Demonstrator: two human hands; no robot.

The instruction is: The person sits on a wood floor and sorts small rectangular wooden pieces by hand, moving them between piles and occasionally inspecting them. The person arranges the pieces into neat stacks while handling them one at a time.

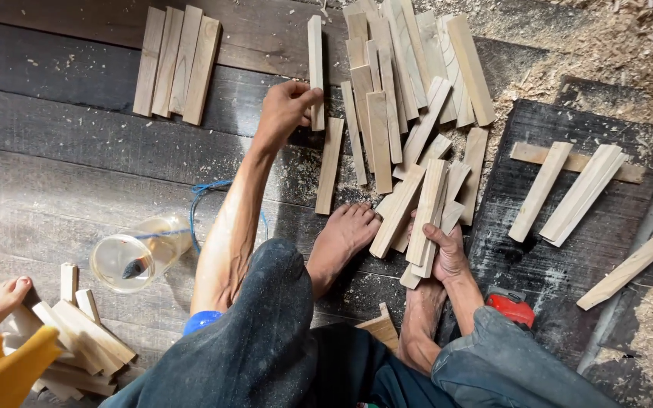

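Head view shows you seated on a dark plank floor (54,166), with a heap of pale wooden slats (402,83) just beyond both hands. Your left hand (285,109) pinches one upright slat (315,72) near its lower end, grip closed on it. Your right hand (447,253) clasps a bundle of slats (425,215) at their near ends. Judged light, stiff and dry; splinter risk, so hold mid-length on flat faces. A clear jar (137,257) sits behind the left grip.

Jar (136,257) left of the knee, loose slat pile (406,91) ahead, slat row (177,64) far left.
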